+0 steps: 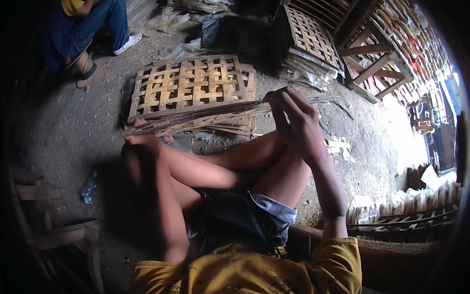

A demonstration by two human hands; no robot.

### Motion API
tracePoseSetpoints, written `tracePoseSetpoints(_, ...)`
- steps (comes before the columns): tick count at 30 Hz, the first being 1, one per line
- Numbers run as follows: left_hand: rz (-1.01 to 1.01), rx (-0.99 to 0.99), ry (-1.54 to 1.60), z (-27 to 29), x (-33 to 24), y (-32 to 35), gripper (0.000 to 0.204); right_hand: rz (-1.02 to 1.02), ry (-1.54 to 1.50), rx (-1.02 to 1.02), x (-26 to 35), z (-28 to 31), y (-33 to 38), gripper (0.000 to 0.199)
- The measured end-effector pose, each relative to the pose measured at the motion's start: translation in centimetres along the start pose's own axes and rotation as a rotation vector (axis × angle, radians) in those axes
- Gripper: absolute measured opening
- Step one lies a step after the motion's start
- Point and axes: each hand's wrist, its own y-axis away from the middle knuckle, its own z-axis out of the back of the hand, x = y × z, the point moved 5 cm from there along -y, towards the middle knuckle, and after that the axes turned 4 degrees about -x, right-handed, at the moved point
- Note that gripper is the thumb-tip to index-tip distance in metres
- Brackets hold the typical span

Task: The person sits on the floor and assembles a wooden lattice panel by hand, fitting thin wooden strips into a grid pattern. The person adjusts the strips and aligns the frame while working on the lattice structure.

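A long bundle of thin bamboo strips (pixel 215 116) lies crosswise above my crossed legs, rising slightly toward the right. My left hand (pixel 143 139) is closed around its left end, in partial shadow. Farther along to the right, my right hand (pixel 294 113) grips the strips from above with bent fingers, and the thin loose ends stick out past it. Just beyond the bundle, a stack of woven bamboo lattice panels (pixel 192 82) lies on the floor. The strips cover the near edge of that stack.
Another pile of lattice panels (pixel 316 36) stands at the far right beside a wooden frame (pixel 379 63). A seated person (pixel 100 27) is at the far left. A wooden stool (pixel 63 235) and a crumpled clear plastic piece (pixel 89 187) are on my left.
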Motion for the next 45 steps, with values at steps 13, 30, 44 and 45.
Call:
tracePoseSetpoints(13,0.07,0.115,-0.065,-0.6,-0.3,0.3,0.067,0.21,0.012,0.074,0.8,-1.9,-0.6,0.025)
tracePoseSetpoints(30,0.167,-0.254,0.023,-0.5,-0.8,0.3,0.056,0.634,0.386,0.477,-0.9,-0.2,-1.1,0.038)
tracePoseSetpoints(44,-0.225,-0.138,-0.301,2.3,2.6,-2.3,0.021,0.157,0.783,1.173,-12.0,5.4,0.2,0.024)
tracePoseSetpoints(45,-0.283,-0.138,-0.322,1.6,4.6,-2.2,0.021,0.084,0.819,1.125,-12.0,7.7,0.3,0.023)
